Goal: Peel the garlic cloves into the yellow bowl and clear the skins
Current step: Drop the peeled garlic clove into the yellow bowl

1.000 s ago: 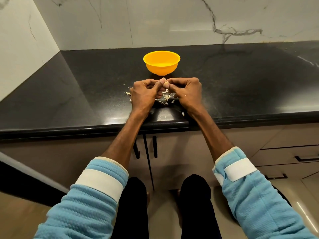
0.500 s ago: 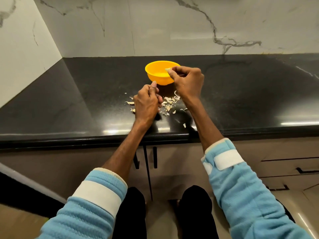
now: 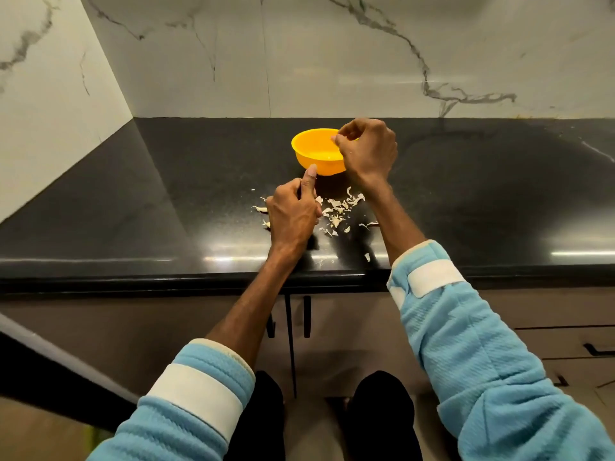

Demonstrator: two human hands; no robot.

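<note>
So the right hand (image 3: 366,151) was over the far side of the yellow bowl (image 3: 301,151), fingers curled in and the tips pinched on a tiny pale bit, which I'd guess was the garlic clove (image 3: 333,138), though it was honestly too small to be sure. The left hand (image 3: 291,217) sat on the black countertop (image 3: 166,194) nearer the body, fingers curled with the thumb poking up toward the bowl. Couldn't tell if it had anything in it. The skins (image 3: 336,211) were scattered between the two hands and a bit toward the counter edge. My take on doing this step right: get the fingertips low inside the rim before opening the pinch, so the clove doesn't bounce off the plastic wall and roll out. I'd also flick off any papery bit stuck to the fingers over the skin pile, not over the bowl. The bowl looked light, so don't bump it with the wrist.
</note>
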